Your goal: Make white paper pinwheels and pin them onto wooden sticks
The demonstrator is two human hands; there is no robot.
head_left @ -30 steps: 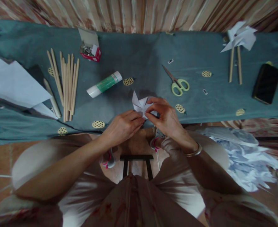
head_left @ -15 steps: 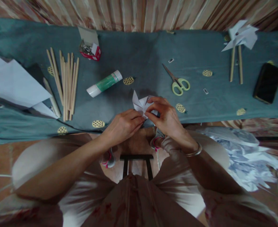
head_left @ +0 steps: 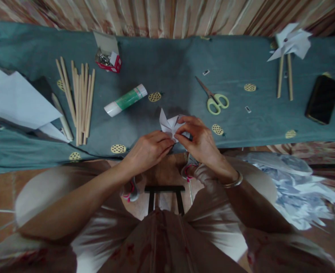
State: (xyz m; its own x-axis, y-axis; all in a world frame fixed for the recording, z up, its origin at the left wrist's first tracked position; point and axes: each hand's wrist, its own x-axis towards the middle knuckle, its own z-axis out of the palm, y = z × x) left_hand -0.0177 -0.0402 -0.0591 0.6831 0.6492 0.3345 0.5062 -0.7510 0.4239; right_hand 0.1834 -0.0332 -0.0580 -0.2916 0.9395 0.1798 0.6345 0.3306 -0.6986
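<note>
A white paper pinwheel (head_left: 167, 124) with folded, pointed blades is held just above the near edge of the cloth-covered table. My left hand (head_left: 150, 148) is closed on its lower left side. From the right, my right hand (head_left: 198, 140) pinches it near the centre with thumb and forefinger; what lies right under those fingertips is hidden. Beyond the pinwheel to the right lie scissors (head_left: 216, 103) with light green handles. A white and green glue stick (head_left: 126, 100) rests on the cloth, up and left of my hands.
Several wooden sticks (head_left: 83, 102) lie at left beside white paper sheets (head_left: 16, 94). A small red box (head_left: 114, 64) of metal pieces stands open behind. Finished-looking pinwheels (head_left: 294, 43) on sticks and a black phone (head_left: 323, 99) are at right. A bag of white paper (head_left: 295, 189) sits below.
</note>
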